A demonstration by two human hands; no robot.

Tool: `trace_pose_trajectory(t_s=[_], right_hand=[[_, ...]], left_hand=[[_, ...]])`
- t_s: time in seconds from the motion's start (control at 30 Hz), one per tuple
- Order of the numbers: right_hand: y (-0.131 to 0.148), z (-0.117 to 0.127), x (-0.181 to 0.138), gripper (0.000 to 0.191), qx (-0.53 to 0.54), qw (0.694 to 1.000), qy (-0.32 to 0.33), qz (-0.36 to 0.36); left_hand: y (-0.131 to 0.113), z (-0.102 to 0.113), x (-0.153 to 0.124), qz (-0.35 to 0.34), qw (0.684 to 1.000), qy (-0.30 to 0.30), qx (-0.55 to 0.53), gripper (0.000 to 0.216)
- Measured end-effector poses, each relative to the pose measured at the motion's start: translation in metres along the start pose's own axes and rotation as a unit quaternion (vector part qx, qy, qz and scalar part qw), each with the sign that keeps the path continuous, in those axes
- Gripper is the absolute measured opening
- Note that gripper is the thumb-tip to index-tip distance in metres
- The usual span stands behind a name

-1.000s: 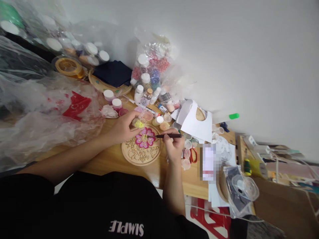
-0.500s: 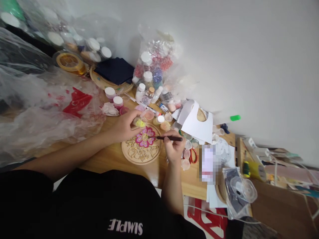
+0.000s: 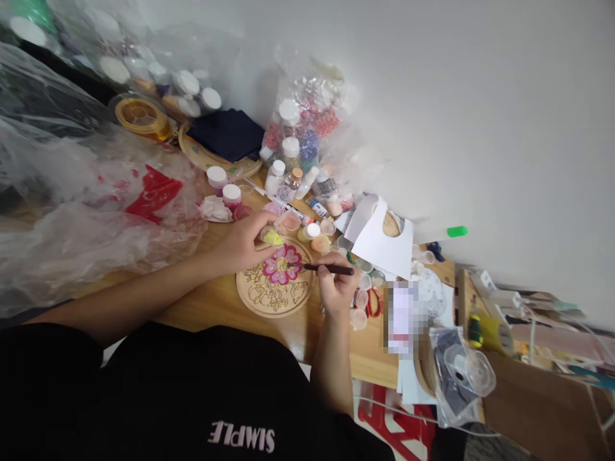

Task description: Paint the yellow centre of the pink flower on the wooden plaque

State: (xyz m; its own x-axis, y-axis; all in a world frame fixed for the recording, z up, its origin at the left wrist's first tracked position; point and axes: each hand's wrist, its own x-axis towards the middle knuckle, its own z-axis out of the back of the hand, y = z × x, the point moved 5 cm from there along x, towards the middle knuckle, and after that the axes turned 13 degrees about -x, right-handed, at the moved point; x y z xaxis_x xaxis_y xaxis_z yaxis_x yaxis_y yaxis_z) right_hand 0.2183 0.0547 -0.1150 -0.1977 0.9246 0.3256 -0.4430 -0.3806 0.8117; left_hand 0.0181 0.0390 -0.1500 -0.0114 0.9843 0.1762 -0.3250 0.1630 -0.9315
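Note:
A round wooden plaque [image 3: 257, 305] lies on the table in front of me, with a gold-outlined floral design and a pink and magenta flower in its upper part. My left hand [image 3: 247, 243] is closed around a small clear cup of yellow paint [image 3: 273, 237], tilted over the plaque's top edge. In my right hand [image 3: 335, 286] is a dark-handled paintbrush [image 3: 331, 269], gripped like a pen. Its tip points left and reaches the flower's centre; whether it touches the surface I cannot tell.
Paint pots [image 3: 231, 196], bottles [image 3: 275, 177] and small cups stand behind the plaque. Red-handled scissors [image 3: 373, 302] lie to the right, near cut white paper [image 3: 375, 246]. Crumpled plastic [image 3: 106, 211] covers the left side. A clear bag of jars [image 3: 307, 121] leans against the wall.
The whole view has shifted slightly, so things appear a little further right. Both hands keep their hold on the cup and the paintbrush, with the brush tip still at the flower's centre.

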Motion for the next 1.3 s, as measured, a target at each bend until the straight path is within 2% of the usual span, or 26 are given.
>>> trace_pose_trajectory(t_s=[0.5, 0.9, 1.3], right_hand=[[0.005, -0.003, 0.001, 0.016, -0.019, 0.999, 0.0, 0.049], [0.007, 0.0, 0.0, 0.015, -0.021, 0.998, -0.016, 0.06], [0.007, 0.0, 0.0, 0.015, -0.018, 0.998, -0.02, 0.055]], left_hand=[[0.007, 0.0, -0.002, -0.01, 1.0, -0.007, -0.003, 0.033], [-0.001, -0.001, 0.0, -0.027, 1.0, 0.008, 0.012, 0.029], [0.0, -0.001, -0.002, -0.061, 0.998, -0.006, 0.005, 0.03]])
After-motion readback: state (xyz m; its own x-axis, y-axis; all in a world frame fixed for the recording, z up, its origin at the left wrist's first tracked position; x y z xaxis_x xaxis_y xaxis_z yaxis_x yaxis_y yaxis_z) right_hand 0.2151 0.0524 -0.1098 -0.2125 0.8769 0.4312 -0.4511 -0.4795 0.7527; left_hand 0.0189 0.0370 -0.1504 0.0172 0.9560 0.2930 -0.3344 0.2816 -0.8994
